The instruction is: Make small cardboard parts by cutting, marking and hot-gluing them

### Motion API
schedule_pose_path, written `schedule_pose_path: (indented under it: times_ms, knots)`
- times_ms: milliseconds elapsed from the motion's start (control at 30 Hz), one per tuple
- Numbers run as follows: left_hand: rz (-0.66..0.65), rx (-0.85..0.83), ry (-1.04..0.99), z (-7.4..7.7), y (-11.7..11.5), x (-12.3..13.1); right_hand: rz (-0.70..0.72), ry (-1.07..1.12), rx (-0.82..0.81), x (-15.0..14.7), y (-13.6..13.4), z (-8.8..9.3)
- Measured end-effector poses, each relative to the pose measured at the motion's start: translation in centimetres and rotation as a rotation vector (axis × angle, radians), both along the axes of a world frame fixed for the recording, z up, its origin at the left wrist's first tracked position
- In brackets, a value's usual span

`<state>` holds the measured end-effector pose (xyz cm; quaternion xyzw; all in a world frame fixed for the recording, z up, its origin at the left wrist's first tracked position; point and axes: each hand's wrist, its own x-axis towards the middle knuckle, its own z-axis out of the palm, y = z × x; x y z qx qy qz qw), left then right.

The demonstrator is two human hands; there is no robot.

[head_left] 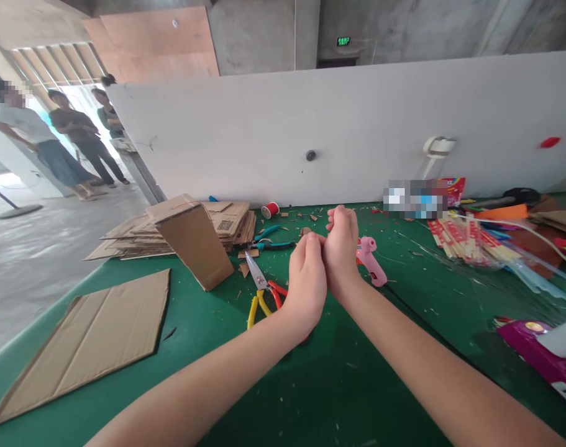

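Observation:
My left hand (pixel 305 279) and my right hand (pixel 342 248) are pressed together above the green table (pixel 366 372), backs toward the camera. Both have their fingers curled in. Whatever sits between them is hidden by the hands. Just left of my left hand lie pliers with red and yellow handles (pixel 264 292). A pink glue gun (pixel 371 261) lies on the table right beside my right hand.
A folded cardboard piece (pixel 194 239) stands left of centre before a cardboard stack (pixel 171 233). A flat cardboard sheet (pixel 96 341) lies front left. Teal pliers (pixel 271 239), a red thread spool (pixel 270 210), chopstick packets (pixel 469 242) and a magenta box (pixel 538 354) are around. Three people stand far left.

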<state>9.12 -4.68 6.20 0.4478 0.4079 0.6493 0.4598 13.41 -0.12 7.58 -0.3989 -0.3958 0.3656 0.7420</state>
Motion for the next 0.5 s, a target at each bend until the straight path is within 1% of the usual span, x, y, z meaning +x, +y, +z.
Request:
schedule_pose_path:
  times_ms: [67,100,167,233,300,367,433,500]
  knots:
    - [0.031,0.061,-0.009,0.4,0.8,-0.8,-0.018,-0.018,0.033,0.1,-0.1,0.3]
    - [0.002,0.063,-0.058,0.7,1.2,-1.4,-0.026,-0.024,0.051,0.2,-0.1,0.5]
    - [-0.125,0.009,-0.202,1.6,2.0,-2.6,-0.032,-0.040,0.092,0.5,0.0,0.8]
    - [-0.205,-0.005,-0.290,2.7,2.4,-3.9,-0.007,-0.055,0.122,0.7,0.1,0.9]
    - [-0.262,-0.030,-0.279,3.6,2.6,-4.9,0.043,-0.078,0.137,0.8,0.3,0.7]
    - [-0.315,-0.074,-0.262,4.2,2.7,-5.5,0.093,-0.104,0.138,0.7,0.4,0.4]
    - [-0.359,-0.109,-0.246,4.4,2.7,-5.9,0.172,-0.112,0.125,0.5,0.4,0.2]
    - [-0.411,-0.147,-0.209,4.5,2.7,-6.0,0.289,-0.107,0.100,0.3,0.1,0.3]
